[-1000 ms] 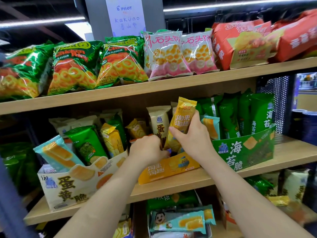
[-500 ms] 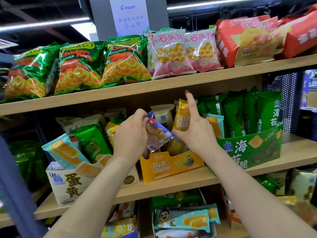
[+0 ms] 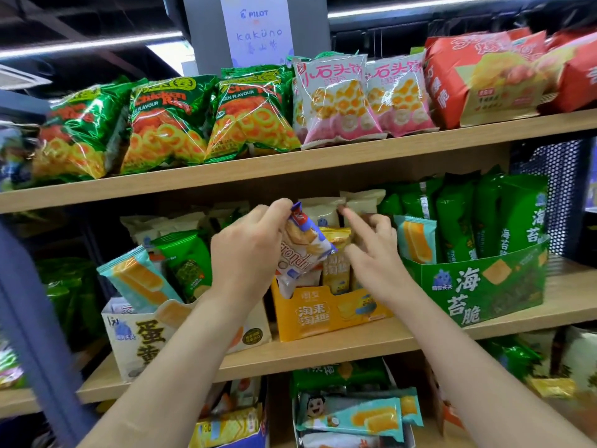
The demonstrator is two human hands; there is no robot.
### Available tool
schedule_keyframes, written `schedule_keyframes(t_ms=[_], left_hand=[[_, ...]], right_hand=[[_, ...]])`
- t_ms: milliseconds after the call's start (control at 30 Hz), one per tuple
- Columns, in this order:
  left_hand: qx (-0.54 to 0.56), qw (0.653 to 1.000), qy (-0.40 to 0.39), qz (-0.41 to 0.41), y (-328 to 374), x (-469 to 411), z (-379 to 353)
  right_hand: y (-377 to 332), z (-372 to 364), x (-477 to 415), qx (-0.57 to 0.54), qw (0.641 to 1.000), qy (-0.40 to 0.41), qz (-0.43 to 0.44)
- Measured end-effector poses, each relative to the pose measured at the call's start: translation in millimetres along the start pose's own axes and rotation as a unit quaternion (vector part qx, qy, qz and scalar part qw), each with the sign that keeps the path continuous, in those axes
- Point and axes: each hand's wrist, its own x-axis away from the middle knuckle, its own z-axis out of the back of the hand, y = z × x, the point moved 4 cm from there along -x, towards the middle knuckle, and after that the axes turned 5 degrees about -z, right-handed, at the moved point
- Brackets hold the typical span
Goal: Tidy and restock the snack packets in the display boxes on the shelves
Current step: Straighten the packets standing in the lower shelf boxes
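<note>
We reach 2 bare forearms up from below to the middle shelf (image 3: 323,352). Our left hand (image 3: 245,253) is raised over the yellow box (image 3: 323,315), its back towards us. Its fingers and thumb curl round the top of 1 white-and-blue packet (image 3: 303,250). The packet hangs tilted, its lower end down in the box's left side. Our right hand (image 3: 371,253) sits just beside it, over the yellow packets (image 3: 336,263) standing in the same box. Its index finger points straight at the cream packets (image 3: 323,210) behind, the other fingers are loosely bent, and we see nothing in its hold. A green box (image 3: 484,286) stands just right.
</note>
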Motion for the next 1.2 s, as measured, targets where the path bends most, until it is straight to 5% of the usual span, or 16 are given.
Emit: schedule_keyframes(t_ms=[67, 167, 300, 367, 467, 533, 700, 900, 1033, 1200], left_hand=[[0.002, 1.0, -0.002, -0.027, 6, -2, -3], [0.073, 0.997, -0.018, -0.034, 16, -2, -8], [0.267, 0.95, -0.039, 0.159, 2, -2, -14], [0.222, 0.942, -0.103, 0.229, -9, 3, -18], [0.027, 0.937, -0.312, 0.152, -1, 18, -36], [-0.042, 0.922, -0.37, 0.111, 7, 30, -46], [-0.022, 0.962, -0.239, 0.134, 3, 27, -31], [-0.027, 0.995, -0.047, 0.084, 2, 8, 17], [0.118, 0.98, 0.0, 0.16, -2, 21, 42], [0.296, 0.922, 0.003, 0.249, 3, 56, 58]], right_hand=[[-4, 0, 3, -0.107, 0.994, -0.022, -0.004], [-7, -7, 5, -0.061, 0.995, -0.072, 0.014], [0, -4, 3, -0.151, 0.988, -0.041, 0.014], [8, 0, 5, -0.238, 0.971, -0.021, -0.02], [15, -1, 8, -0.304, 0.951, -0.002, -0.057], [17, -3, 11, -0.319, 0.945, 0.01, -0.068], [22, 4, 16, -0.292, 0.953, 0.049, -0.061], [14, 14, 26, -0.02, 0.981, 0.163, 0.102], [7, 15, 35, 0.113, 0.962, 0.176, 0.176], [9, 17, 49, 0.011, 0.978, 0.14, 0.152]])
